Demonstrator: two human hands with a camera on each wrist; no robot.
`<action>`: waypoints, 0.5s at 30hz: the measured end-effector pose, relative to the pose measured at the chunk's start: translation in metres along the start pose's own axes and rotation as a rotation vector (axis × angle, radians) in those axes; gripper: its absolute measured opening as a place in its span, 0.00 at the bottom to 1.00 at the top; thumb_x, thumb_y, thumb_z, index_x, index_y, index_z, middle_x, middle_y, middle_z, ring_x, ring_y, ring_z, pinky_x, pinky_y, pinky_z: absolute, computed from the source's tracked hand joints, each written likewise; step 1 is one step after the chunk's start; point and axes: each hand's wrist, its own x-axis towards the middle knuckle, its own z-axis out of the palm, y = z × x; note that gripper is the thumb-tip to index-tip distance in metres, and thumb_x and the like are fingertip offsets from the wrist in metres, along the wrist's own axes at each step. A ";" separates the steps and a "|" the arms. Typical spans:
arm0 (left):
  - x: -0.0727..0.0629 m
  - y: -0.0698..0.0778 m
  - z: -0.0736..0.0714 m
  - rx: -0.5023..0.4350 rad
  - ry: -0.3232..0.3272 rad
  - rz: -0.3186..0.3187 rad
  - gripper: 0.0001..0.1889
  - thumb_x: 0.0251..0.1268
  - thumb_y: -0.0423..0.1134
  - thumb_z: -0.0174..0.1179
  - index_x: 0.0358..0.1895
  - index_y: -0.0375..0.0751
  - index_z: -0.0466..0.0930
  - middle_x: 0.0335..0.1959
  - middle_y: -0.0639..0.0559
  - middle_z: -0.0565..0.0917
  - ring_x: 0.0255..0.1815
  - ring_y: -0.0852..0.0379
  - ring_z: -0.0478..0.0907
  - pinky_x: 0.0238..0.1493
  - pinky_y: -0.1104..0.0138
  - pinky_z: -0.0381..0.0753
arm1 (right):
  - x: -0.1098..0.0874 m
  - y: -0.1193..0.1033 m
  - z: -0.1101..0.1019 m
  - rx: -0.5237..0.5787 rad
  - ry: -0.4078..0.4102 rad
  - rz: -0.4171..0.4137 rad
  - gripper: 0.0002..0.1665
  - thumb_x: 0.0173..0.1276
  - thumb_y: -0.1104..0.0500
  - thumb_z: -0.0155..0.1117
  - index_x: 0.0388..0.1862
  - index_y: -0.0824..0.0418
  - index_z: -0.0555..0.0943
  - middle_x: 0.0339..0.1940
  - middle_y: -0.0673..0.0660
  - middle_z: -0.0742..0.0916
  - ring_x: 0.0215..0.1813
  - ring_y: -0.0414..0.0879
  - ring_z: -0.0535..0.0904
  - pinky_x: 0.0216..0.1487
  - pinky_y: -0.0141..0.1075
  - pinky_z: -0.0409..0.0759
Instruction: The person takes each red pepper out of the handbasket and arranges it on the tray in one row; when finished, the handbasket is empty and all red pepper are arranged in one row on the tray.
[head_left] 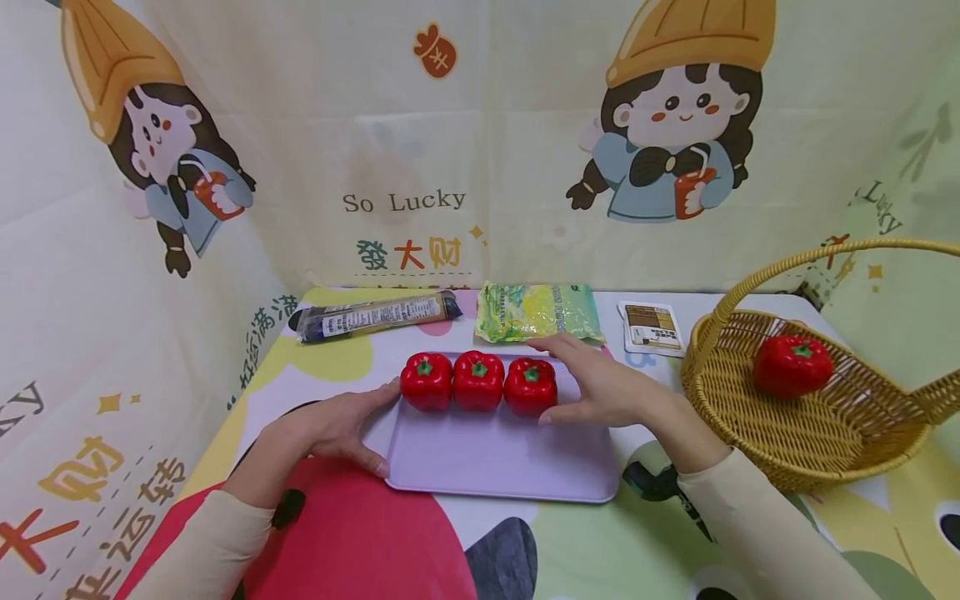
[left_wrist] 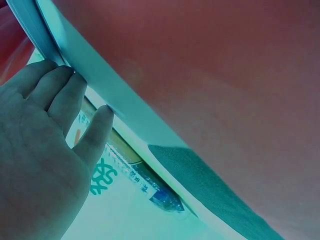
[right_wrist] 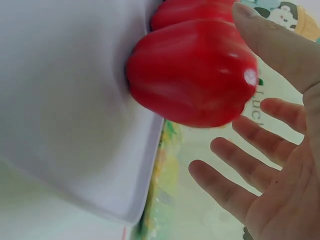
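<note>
Three red bell peppers stand in a row along the back of a lilac tray [head_left: 495,462]: a left one [head_left: 426,392], a middle one [head_left: 477,392] and a right one [head_left: 530,398]. My left hand [head_left: 337,427] rests at the tray's left edge, thumb near the front corner, fingertips by the left pepper. In the left wrist view its fingers are extended against the tray's side. My right hand [head_left: 603,383] hovers over the tray's right part, just beside the right pepper. Spread, relaxed fingers show in the right wrist view, apart from that bell pepper [right_wrist: 192,75].
A wicker basket [head_left: 795,433] with a tall handle stands at the right, holding another red bell pepper [head_left: 792,368]. Behind the tray lie a long dark packet [head_left: 378,315], a green-yellow packet [head_left: 536,312] and a small brown-white packet [head_left: 651,327]. A printed cloth hangs behind.
</note>
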 end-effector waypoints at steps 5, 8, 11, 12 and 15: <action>-0.001 0.000 0.000 0.011 0.002 -0.013 0.67 0.42 0.63 0.80 0.84 0.44 0.49 0.82 0.45 0.60 0.80 0.41 0.59 0.76 0.44 0.64 | -0.010 -0.001 -0.010 -0.042 0.025 -0.030 0.57 0.55 0.41 0.82 0.80 0.46 0.63 0.75 0.53 0.72 0.76 0.54 0.68 0.69 0.58 0.74; -0.003 0.000 0.000 0.001 -0.001 -0.021 0.68 0.42 0.64 0.80 0.84 0.44 0.49 0.82 0.44 0.60 0.80 0.39 0.60 0.75 0.42 0.64 | -0.018 -0.002 -0.017 -0.069 0.030 -0.046 0.56 0.56 0.41 0.81 0.80 0.45 0.64 0.73 0.52 0.73 0.74 0.53 0.70 0.67 0.57 0.77; -0.002 0.000 0.001 -0.001 0.003 -0.014 0.68 0.42 0.64 0.80 0.84 0.44 0.49 0.82 0.44 0.60 0.80 0.39 0.60 0.75 0.42 0.64 | -0.026 -0.002 -0.025 -0.083 0.032 -0.040 0.55 0.56 0.39 0.81 0.79 0.44 0.65 0.72 0.51 0.74 0.72 0.52 0.72 0.64 0.56 0.79; -0.001 0.000 0.001 0.000 0.006 -0.010 0.68 0.41 0.64 0.80 0.84 0.44 0.49 0.82 0.44 0.60 0.79 0.39 0.60 0.75 0.42 0.64 | -0.029 -0.001 -0.028 -0.089 0.035 -0.029 0.55 0.55 0.39 0.81 0.79 0.44 0.65 0.72 0.51 0.74 0.71 0.52 0.72 0.63 0.56 0.80; 0.000 0.000 0.001 0.008 0.011 -0.004 0.68 0.41 0.65 0.80 0.84 0.45 0.49 0.82 0.45 0.60 0.80 0.40 0.60 0.75 0.43 0.64 | -0.038 0.001 -0.034 -0.090 0.045 -0.004 0.53 0.55 0.38 0.81 0.77 0.44 0.67 0.71 0.51 0.75 0.70 0.52 0.73 0.62 0.56 0.81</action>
